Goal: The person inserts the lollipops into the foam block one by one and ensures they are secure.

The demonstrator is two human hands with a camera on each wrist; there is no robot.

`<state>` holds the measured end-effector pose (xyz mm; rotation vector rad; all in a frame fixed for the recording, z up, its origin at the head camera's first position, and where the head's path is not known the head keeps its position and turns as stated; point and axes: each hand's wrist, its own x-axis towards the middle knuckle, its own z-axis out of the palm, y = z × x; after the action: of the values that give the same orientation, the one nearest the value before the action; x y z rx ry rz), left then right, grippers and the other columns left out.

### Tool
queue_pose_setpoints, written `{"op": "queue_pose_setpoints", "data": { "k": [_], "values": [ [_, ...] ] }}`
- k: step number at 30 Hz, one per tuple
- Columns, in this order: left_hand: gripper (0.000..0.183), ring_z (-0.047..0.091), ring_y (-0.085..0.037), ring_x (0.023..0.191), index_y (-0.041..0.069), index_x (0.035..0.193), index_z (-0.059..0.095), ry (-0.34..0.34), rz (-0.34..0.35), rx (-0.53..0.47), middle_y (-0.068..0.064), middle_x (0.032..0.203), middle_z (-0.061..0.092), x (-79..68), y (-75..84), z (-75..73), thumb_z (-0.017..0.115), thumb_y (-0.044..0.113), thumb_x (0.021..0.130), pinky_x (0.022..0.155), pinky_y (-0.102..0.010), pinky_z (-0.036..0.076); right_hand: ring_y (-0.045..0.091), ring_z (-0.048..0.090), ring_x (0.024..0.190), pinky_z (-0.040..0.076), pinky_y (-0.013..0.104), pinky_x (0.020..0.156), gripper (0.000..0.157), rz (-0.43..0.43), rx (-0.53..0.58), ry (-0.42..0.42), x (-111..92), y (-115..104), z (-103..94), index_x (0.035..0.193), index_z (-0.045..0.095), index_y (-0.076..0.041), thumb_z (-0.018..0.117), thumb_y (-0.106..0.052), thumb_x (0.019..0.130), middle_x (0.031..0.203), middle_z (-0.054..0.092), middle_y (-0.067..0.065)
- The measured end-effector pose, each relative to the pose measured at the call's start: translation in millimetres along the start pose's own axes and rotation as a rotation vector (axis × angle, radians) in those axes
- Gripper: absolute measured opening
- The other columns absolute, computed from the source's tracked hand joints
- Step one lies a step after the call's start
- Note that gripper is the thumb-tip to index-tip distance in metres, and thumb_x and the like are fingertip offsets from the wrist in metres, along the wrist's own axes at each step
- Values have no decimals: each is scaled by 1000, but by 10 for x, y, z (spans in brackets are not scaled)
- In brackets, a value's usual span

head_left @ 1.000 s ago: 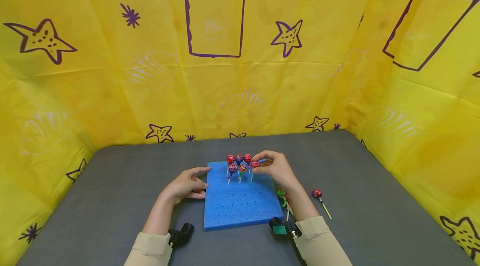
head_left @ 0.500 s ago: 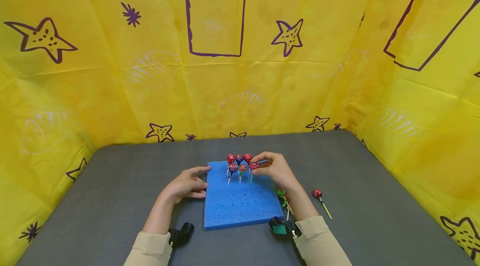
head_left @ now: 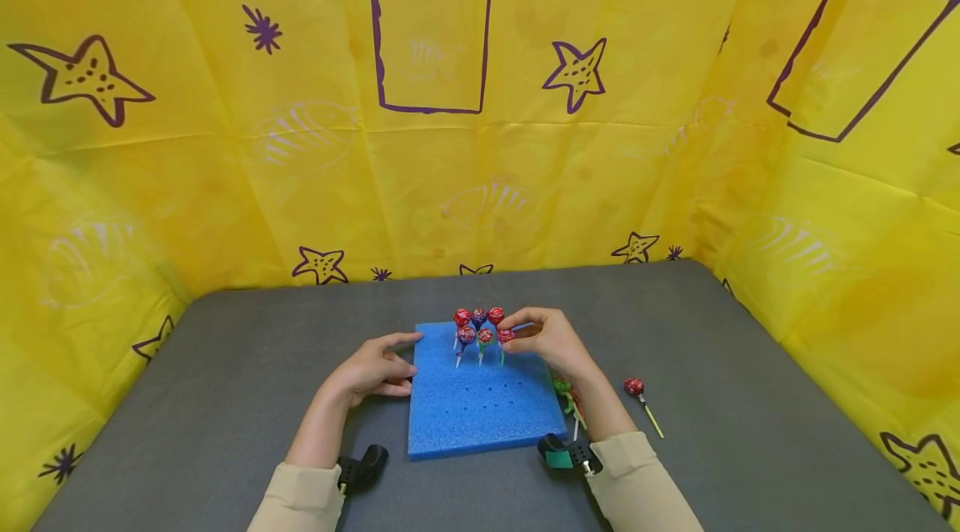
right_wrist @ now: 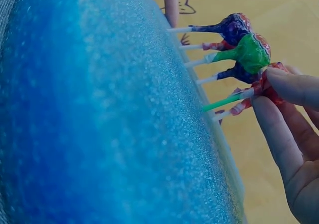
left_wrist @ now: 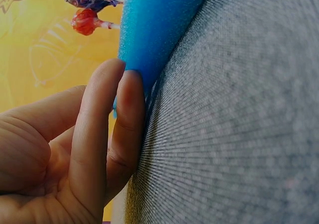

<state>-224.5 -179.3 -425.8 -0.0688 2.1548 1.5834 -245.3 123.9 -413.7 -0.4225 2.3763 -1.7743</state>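
A blue foam block (head_left: 480,434) with small holes lies on the grey table. Along its left edge rests my left hand (head_left: 373,369), fingers spread and fingertips against the side. My right hand (head_left: 551,342) pinches the red wrapped head of a lollipop (head_left: 506,336) between thumb and fingers. Its green stick (right_wrist: 222,102) stands with its lower end at the foam surface in the right wrist view. Several other lollipops stand upright beside it toward the back of the block, among them one with a green wrapper (right_wrist: 254,54) and a purple one (head_left: 466,336).
Right of the block, partly under my right forearm, lie lollipops with green and red wrappers (head_left: 562,387). Farther right is a red lollipop (head_left: 633,387) on a yellow stick. A yellow patterned cloth (head_left: 420,182) hangs behind the grey table (head_left: 247,399).
My right hand has moved slightly down and left with the red lollipop, whose head now sits lower, closer to the foam. The left hand has stayed still.
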Motion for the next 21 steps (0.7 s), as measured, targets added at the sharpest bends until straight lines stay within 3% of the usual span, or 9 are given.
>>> {"op": "queue_pose_setpoints", "data": {
  "k": [21],
  "values": [
    [62,65,-12,66,13,150,42,3,2,-4,-12,93,63,7,-4,-2,64,5,92,62,-25,61,24,72,96,62,35,81,28,9,16,-33,-13,-1,1,107,73,-1,78,-3,80,113,70,21]
  ]
}}
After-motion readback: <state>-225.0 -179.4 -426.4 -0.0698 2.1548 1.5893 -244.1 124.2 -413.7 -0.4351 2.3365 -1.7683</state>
